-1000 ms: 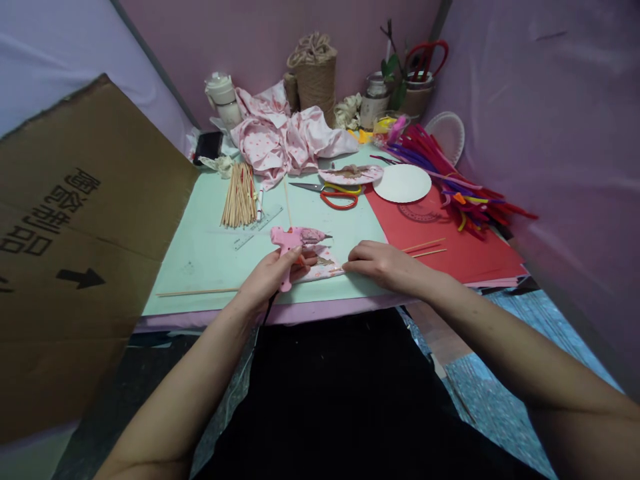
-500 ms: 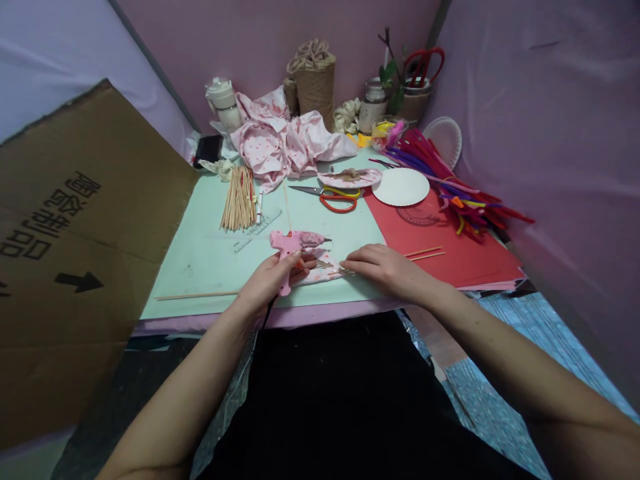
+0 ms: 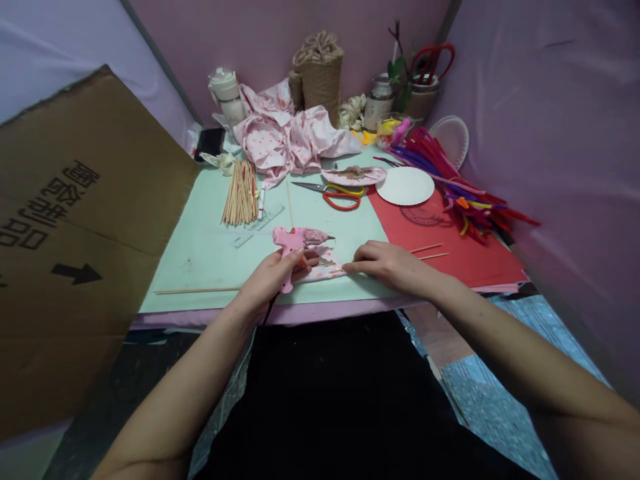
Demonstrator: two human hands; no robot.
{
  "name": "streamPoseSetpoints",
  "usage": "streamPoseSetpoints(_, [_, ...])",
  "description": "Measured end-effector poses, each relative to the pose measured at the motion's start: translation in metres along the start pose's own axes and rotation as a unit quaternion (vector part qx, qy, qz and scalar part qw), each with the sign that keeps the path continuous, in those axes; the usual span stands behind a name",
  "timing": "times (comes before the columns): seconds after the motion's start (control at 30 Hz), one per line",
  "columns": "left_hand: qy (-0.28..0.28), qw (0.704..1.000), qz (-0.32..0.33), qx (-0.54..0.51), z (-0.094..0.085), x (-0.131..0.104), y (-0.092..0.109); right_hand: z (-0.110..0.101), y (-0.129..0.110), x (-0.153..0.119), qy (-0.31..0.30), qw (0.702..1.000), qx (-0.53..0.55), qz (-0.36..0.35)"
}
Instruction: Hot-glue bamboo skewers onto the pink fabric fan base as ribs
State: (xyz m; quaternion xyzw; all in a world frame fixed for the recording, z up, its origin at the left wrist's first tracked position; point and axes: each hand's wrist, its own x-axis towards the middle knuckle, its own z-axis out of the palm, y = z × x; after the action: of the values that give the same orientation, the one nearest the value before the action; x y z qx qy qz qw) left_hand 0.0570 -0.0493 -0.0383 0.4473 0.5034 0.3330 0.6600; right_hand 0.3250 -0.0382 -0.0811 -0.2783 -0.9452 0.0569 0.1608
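Near front edge of tabletop (image 3: 200,267): left hand (image 3: 273,280) w/ grip clenched on pink glue gun (image 3: 295,243), nozzle pointing right. Right hand (image 3: 387,263) flat, grip released, fingertips pressing thin stick onto small pink fabric piece (image 3: 325,267) just beside gun.

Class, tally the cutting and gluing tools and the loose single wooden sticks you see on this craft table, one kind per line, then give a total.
Glue gun, pink, held in the left hand: 1
Scissors: 2, one pair lying flat, one red pair standing in a pot
Loose single sticks: 4 ()
Total: 7
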Motion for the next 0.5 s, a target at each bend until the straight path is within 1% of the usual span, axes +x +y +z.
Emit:
streamPoseSetpoints(0.23, [-0.003,1.000,0.006,0.011,0.0000,-0.0027,0.0001,-0.0043,-0.0001,0.0025,-0.035,0.997,-0.057,-0.032])
streamPoseSetpoints(0.5, [-0.018,1.000,0.016,0.009,-0.0041,0.0018,-0.0067,-0.0078,0.0031,0.0071,-0.063,0.994,-0.065,-0.052])
